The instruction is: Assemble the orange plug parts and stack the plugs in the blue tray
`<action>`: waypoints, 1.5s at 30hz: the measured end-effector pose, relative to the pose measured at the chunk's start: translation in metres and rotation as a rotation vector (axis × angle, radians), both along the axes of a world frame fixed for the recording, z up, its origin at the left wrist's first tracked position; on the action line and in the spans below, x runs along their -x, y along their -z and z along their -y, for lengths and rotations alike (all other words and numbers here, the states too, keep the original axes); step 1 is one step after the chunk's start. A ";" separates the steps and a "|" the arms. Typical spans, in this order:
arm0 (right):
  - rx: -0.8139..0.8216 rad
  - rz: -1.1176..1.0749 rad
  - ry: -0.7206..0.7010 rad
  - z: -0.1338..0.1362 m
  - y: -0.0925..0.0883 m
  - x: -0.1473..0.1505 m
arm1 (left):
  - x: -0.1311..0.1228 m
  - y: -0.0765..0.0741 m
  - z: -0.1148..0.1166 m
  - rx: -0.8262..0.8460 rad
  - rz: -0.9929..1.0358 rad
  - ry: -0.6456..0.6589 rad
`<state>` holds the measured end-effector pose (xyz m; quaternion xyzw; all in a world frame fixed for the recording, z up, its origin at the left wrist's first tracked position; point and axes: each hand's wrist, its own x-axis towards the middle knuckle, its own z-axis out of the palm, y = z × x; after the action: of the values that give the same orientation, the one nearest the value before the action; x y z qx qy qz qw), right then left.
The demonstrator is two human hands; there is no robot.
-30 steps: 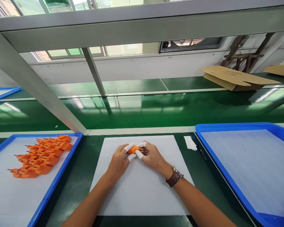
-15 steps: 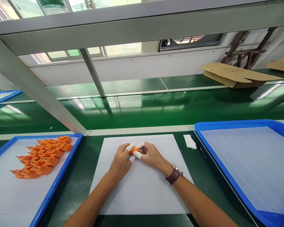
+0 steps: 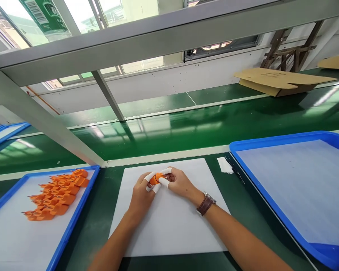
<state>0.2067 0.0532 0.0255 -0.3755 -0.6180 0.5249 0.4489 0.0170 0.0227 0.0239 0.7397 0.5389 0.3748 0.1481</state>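
Between my two hands, above a white sheet (image 3: 169,222), is a small orange plastic-looking part (image 3: 156,178). My left hand (image 3: 142,194) pinches it from the left with thumb and forefinger. On its other side the fingers of my right hand (image 3: 180,182) are closed around its right end. White finger cots cover the thumb and forefinger of each hand. My fingers hide much of the part, so its exact kind cannot be made out. Several similar orange parts (image 3: 59,195) lie in slanting rows in the blue-rimmed tray (image 3: 70,231) at left.
A second blue tray (image 3: 271,210), lined with white paper, lies at right. Small white paper scraps (image 3: 225,165) are beside it. A grey metal frame (image 3: 141,41) crosses overhead, its post meeting the bench at left. Beyond the green belt (image 3: 169,131) rests a flattened cardboard box (image 3: 282,81).
The view has tilted a little. My left hand's fingers have shifted slightly left on the orange part, and more of it shows between my hands.
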 end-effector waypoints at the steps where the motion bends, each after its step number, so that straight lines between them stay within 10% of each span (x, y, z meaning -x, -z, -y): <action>1: -0.018 0.026 0.001 0.001 0.002 0.001 | 0.000 0.001 0.001 -0.022 -0.033 0.001; 23: 0.127 0.053 -0.071 0.000 0.005 0.003 | -0.004 0.007 0.001 -0.250 -0.158 0.134; 38: 0.296 -0.269 0.006 -0.011 -0.001 -0.004 | 0.006 0.001 -0.008 0.333 0.582 0.097; 45: 0.275 -0.216 -0.011 -0.005 -0.002 -0.005 | 0.027 -0.020 -0.014 0.261 0.766 -0.227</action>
<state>0.2116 0.0580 0.0278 -0.3716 -0.4906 0.6441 0.4543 -0.0103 0.0363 0.0437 0.4578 0.5659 0.5654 0.3881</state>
